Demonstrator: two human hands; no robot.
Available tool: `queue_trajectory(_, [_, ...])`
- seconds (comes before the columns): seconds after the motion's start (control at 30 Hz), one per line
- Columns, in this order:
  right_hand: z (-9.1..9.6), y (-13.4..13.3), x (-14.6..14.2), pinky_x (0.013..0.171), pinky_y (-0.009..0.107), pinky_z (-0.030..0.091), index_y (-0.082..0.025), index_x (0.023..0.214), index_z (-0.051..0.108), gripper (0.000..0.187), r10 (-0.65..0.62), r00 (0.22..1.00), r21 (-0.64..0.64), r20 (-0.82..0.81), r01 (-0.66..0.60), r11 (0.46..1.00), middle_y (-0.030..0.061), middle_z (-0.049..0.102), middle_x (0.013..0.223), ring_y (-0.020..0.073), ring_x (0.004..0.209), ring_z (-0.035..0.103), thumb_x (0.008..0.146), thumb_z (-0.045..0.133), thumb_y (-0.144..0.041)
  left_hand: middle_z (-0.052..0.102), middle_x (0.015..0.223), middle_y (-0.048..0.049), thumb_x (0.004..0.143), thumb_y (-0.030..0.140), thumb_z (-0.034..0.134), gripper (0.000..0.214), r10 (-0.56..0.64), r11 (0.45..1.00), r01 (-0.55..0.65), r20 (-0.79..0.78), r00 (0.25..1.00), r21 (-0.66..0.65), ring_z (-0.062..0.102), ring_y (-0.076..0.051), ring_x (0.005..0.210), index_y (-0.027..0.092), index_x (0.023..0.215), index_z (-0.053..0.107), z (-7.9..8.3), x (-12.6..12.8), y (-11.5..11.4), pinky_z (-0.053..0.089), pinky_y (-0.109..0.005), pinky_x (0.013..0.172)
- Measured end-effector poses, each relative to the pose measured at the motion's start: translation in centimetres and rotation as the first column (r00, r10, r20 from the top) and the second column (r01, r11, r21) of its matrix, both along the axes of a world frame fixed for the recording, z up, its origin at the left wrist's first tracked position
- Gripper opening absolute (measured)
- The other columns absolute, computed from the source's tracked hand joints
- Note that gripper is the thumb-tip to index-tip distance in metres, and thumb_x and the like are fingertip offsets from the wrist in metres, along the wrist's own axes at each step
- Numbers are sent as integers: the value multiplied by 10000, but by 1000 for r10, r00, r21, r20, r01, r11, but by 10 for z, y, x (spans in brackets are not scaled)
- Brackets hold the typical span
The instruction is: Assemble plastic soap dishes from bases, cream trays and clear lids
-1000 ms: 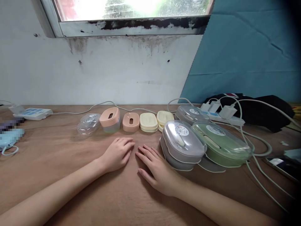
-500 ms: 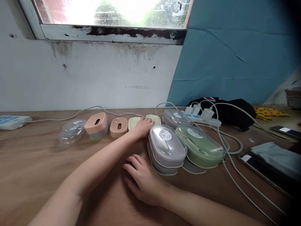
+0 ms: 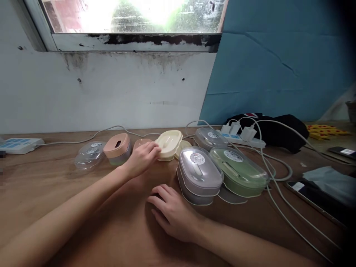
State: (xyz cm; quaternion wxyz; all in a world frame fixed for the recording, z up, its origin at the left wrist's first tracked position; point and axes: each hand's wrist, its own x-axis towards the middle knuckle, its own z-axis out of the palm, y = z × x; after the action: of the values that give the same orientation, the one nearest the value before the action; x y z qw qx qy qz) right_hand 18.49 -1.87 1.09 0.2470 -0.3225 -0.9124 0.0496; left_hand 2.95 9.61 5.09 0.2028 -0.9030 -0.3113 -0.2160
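Note:
My left hand (image 3: 143,157) grips the near left edge of a cream oval piece (image 3: 169,142), a shallow lid or tray tilted a little toward me. Behind it a second cream piece (image 3: 183,146) partly shows. Beside the same hand lies a small peach lid (image 3: 141,142), mostly covered by the fingers. My right hand (image 3: 175,213) rests on the table with loosely bent, parted fingers and holds nothing. Just beyond it stands a grey lunch box (image 3: 198,172) with a clear cover, next to a green lunch box (image 3: 239,172).
Left of my hand are a peach-topped container (image 3: 118,146) and a clear cover (image 3: 90,154). Another grey box (image 3: 210,138) stands at the back. Power strips (image 3: 22,144) with white cables, a phone (image 3: 314,202) and a black cloth item (image 3: 286,131) also lie about.
My left hand has moved left and toward me, now with a cream piece raised and tilted in its fingers. The right hand stays about where it was. The view has shifted slightly.

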Motion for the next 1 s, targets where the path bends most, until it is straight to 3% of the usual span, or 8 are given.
queue_trajectory(0.13, [4,-7,2,584,295,446,-120,900,572,204,204,972,262,-119,-167,951,66,495,751,165,670,421,794,400,-87,585,974,-93,897,147,430,139,-236,971,237,47,971,-19,559,-190,904,149,1019,497,-26,-72,-42,482,-310,773])
queue_trajectory(0.23, [5,-8,2,665,339,477,-128,946,552,225,223,963,340,-148,-163,926,78,485,815,189,758,451,770,423,-72,589,1030,-82,908,144,387,192,-263,935,262,28,964,-240,559,-182,956,186,1057,500,-32,-96,-58,471,-301,818])
queue_trajectory(0.37, [2,-2,2,896,460,416,-172,1029,511,276,6,996,189,-94,12,982,133,456,1108,278,1093,406,774,459,-81,506,1204,-73,859,118,360,294,-191,798,198,73,979,-569,532,-170,1039,238,1080,511,-22,-98,-63,441,-282,878])
queue_trajectory(0.47, [-3,5,2,865,449,444,-189,1005,498,248,-130,988,13,-82,131,991,129,477,1077,268,1058,447,772,488,-104,465,1220,-100,806,222,504,296,-119,723,220,196,973,-655,506,-198,1079,210,1100,477,-21,-92,-65,423,-308,916])
queue_trajectory(0.57, [-7,8,2,837,434,462,-195,953,492,201,-188,979,-75,-78,182,980,121,481,1041,255,1007,481,772,501,-109,406,1287,-158,685,423,677,712,5,742,149,228,974,-653,403,-272,1195,165,1253,334,-31,-83,-68,358,-396,990])
queue_trajectory(0.63, [-9,8,2,849,438,455,-191,968,485,205,-198,977,-78,-83,192,978,129,463,1069,258,1027,474,779,501,-114,347,1356,-184,679,455,681,875,35,751,97,187,982,-653,324,-292,1259,148,1345,203,-37,-78,-70,296,-442,1029])
queue_trajectory(0.83, [-9,6,2,890,454,430,-190,1042,464,261,-196,977,-55,-80,192,980,139,431,1128,277,1112,421,790,502,-133,300,1415,-166,725,404,660,872,57,702,52,129,990,-711,291,-261,1295,145,1388,156,-34,-77,-70,288,-422,1044])
queue_trajectory(1.0, [-10,7,2,858,450,455,-197,1020,473,239,-202,975,-47,-94,198,979,136,453,1098,272,1073,461,791,495,-133,234,1453,-153,773,417,606,813,25,704,41,83,996,-709,242,-271,1324,173,1409,160,-33,-79,-70,272,-442,1054])
